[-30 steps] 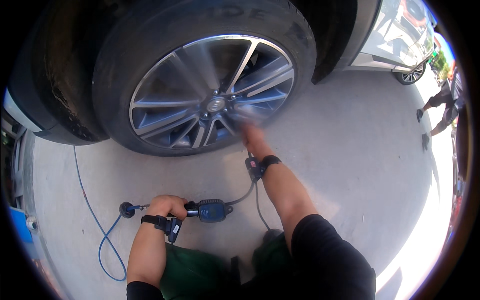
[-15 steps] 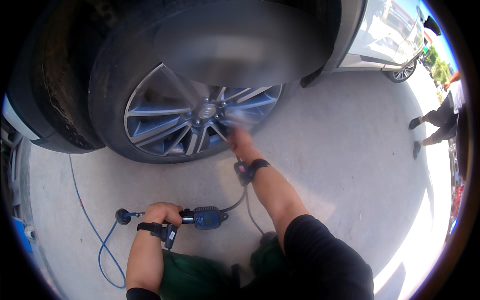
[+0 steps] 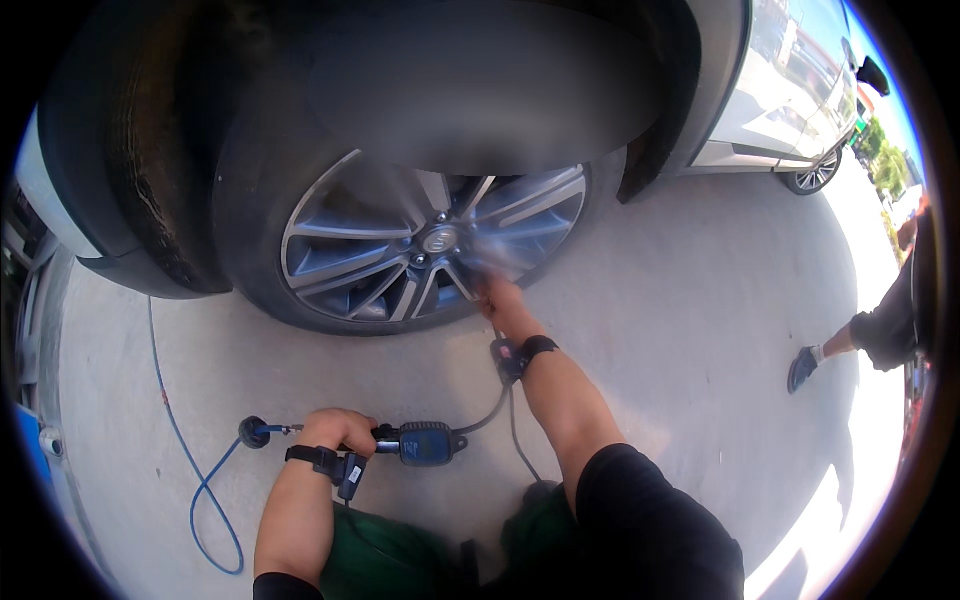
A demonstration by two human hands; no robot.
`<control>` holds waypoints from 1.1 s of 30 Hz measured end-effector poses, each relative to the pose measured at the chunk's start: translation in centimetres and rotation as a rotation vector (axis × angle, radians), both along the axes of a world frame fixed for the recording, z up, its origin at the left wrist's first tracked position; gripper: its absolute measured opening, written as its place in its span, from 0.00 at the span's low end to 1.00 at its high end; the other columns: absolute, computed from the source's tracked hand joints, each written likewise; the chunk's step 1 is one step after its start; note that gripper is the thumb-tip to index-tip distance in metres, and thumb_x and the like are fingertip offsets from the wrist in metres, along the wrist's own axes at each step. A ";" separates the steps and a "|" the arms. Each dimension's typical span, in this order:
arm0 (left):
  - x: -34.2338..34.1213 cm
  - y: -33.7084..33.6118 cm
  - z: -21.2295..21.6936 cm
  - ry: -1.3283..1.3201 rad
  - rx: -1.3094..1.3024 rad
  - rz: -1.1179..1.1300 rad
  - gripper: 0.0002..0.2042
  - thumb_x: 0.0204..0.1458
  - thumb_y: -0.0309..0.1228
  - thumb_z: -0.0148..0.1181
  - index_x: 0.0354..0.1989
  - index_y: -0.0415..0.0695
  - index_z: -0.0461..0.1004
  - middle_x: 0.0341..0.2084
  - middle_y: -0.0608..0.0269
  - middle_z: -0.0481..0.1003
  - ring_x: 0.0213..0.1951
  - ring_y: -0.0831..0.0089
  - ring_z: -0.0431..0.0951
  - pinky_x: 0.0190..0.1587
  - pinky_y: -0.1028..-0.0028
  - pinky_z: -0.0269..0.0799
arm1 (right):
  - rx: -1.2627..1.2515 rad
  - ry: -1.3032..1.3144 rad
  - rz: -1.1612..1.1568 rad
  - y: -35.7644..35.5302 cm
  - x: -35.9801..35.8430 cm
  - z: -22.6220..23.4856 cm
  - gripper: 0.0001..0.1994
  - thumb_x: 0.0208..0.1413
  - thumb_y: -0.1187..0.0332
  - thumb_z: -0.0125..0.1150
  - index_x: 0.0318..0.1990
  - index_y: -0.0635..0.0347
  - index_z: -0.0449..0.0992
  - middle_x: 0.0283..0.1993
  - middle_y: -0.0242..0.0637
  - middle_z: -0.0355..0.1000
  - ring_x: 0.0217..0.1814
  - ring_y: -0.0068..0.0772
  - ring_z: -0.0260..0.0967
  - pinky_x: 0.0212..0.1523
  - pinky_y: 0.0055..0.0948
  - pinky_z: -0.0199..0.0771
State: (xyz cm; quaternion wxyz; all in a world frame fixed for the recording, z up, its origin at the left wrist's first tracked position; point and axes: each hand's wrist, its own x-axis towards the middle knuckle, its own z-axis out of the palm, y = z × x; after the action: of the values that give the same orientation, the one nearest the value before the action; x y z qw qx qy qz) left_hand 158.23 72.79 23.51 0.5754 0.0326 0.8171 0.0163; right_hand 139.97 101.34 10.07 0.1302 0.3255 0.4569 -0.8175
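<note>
Wheel (image 3: pixel 437 240) ahead, I work from far off: my left hand (image 3: pixel 345 431) is wrapped round the gauge (image 3: pixel 427 444), on the near side of the wheel. A grey hose (image 3: pixel 490 421) runs from it toward my right hand (image 3: pixel 500 300), by the wheel's lower right edge. Those fingers look curled, but it's blurry, so I can't tell if they grip anything. I think this step is hose work at the wheel; next calls for a steady right hand.

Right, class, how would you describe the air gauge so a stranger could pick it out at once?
Find the big car wheel, then look down to the person's left hand below it. The gauge is the chunky dark box just right of that hand, beyond the silver handle. Unlike the thin blue hose, it has a broad, dark-blue face.
</note>
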 end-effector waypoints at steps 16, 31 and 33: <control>-0.1 0.3 0.9 -0.064 0.013 -0.019 0.34 0.33 0.32 0.61 0.59 0.53 0.71 0.43 0.57 0.79 0.45 0.60 0.79 0.46 0.65 0.73 | 0.122 0.024 0.081 -0.3 0.2 -0.9 0.06 0.59 0.71 0.52 0.31 0.59 0.74 0.26 0.35 0.71 0.21 0.22 0.65 0.16 0.22 0.59; -0.1 1.0 2.9 -0.001 -0.023 0.043 0.32 0.34 0.29 0.61 0.57 0.53 0.73 0.43 0.57 0.80 0.45 0.60 0.80 0.44 0.63 0.74 | 0.187 -0.036 0.179 0.5 -0.4 0.5 0.10 0.63 0.64 0.51 0.32 0.56 0.74 0.26 0.31 0.71 0.22 0.21 0.64 0.17 0.17 0.58; 0.2 0.1 1.4 -0.017 -0.042 0.066 0.30 0.36 0.28 0.59 0.56 0.54 0.74 0.42 0.58 0.80 0.44 0.61 0.80 0.43 0.63 0.74 | 0.174 -0.030 0.104 0.0 -0.4 -0.5 0.11 0.64 0.64 0.49 0.33 0.57 0.74 0.26 0.31 0.71 0.22 0.20 0.64 0.17 0.17 0.60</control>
State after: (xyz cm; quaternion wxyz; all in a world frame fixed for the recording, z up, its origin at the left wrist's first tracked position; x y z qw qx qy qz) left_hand 158.40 72.92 24.93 0.5818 -0.0066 0.8131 0.0185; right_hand 139.58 101.31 9.54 0.1505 0.3239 0.5405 -0.7618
